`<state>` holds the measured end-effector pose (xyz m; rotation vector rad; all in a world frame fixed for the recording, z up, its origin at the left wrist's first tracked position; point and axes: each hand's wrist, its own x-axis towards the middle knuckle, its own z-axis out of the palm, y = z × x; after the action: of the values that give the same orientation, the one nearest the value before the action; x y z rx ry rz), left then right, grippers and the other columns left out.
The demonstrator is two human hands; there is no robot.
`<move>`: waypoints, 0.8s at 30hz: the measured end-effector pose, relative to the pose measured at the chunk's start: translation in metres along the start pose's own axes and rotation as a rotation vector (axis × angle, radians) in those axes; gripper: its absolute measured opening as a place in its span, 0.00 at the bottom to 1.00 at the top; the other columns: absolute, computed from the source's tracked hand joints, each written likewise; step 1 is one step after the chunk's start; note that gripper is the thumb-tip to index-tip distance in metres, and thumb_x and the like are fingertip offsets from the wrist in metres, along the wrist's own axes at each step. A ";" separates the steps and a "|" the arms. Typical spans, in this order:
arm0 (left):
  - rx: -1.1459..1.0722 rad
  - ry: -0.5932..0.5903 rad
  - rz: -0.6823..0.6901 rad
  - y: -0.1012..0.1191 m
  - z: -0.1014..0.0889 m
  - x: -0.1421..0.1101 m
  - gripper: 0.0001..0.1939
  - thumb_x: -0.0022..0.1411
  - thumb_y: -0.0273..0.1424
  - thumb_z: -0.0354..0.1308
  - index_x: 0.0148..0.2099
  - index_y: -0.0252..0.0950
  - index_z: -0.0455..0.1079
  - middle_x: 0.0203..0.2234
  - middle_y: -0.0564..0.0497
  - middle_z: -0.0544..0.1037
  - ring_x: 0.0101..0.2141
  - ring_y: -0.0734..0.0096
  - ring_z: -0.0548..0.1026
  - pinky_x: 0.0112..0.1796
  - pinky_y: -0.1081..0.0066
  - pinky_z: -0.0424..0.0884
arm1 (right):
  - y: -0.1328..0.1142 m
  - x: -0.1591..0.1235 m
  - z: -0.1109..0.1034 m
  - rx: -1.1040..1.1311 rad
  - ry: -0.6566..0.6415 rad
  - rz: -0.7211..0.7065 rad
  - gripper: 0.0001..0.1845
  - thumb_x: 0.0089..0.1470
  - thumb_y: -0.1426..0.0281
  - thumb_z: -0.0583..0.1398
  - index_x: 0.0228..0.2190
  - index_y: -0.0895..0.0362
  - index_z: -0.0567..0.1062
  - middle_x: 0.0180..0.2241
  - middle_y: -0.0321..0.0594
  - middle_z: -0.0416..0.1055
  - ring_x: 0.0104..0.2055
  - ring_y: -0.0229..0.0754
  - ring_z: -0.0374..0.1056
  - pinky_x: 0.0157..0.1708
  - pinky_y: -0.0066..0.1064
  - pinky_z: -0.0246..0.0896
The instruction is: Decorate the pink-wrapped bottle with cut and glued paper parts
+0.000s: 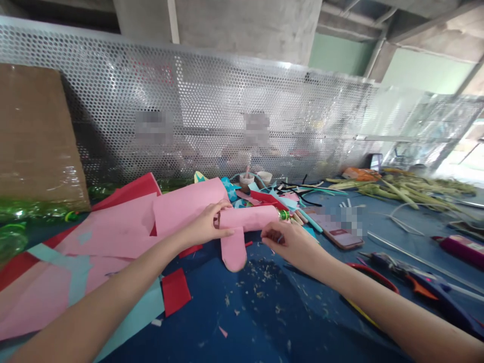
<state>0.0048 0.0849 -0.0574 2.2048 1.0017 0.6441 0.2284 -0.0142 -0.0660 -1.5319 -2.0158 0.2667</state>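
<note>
A small bottle wrapped in pink paper (251,218) lies on its side, its green cap (283,215) pointing right. A pink flap with a rounded end (233,250) hangs from it toward me. My left hand (212,219) grips the wrapped bottle at its left end, thumb below and fingers over the top. Just below the cap end, my right hand (282,239) has its fingers curled together in a pinch; whatever is between the fingertips is too small to make out. Pink paper sheets (185,206) lie left of the bottle.
A red paper square (176,292) and scraps lie on the blue table (264,322). To the right are a phone (340,229), red-handled scissors (372,275), a glue gun (427,282) and dry stalks (393,186). Cardboard (38,136) and a perforated metal screen (227,96) stand behind.
</note>
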 end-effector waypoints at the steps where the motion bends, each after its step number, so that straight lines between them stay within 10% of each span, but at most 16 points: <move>1: 0.004 -0.004 -0.001 0.000 0.000 0.000 0.35 0.46 0.40 0.65 0.56 0.38 0.60 0.58 0.41 0.61 0.56 0.50 0.63 0.53 0.54 0.62 | -0.001 -0.002 0.002 -0.003 -0.034 -0.004 0.07 0.50 0.76 0.58 0.31 0.57 0.76 0.28 0.37 0.76 0.28 0.38 0.71 0.29 0.27 0.64; 10: -0.009 -0.051 0.005 0.002 -0.001 0.000 0.39 0.45 0.41 0.66 0.59 0.41 0.58 0.58 0.44 0.62 0.55 0.49 0.64 0.50 0.55 0.67 | -0.003 0.016 0.023 -0.146 -0.204 -0.111 0.13 0.53 0.78 0.57 0.39 0.57 0.78 0.43 0.43 0.76 0.44 0.46 0.71 0.45 0.35 0.63; 24: -0.035 -0.316 0.053 -0.008 -0.032 -0.002 0.46 0.45 0.26 0.63 0.64 0.48 0.50 0.64 0.48 0.54 0.58 0.56 0.62 0.53 0.61 0.65 | -0.009 0.022 0.021 -0.194 -0.161 -0.101 0.07 0.56 0.77 0.57 0.36 0.58 0.75 0.39 0.42 0.73 0.41 0.42 0.69 0.38 0.29 0.60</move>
<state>-0.0209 0.0984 -0.0420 2.2199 0.7661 0.3183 0.2054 0.0077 -0.0713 -1.5602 -2.2952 0.1622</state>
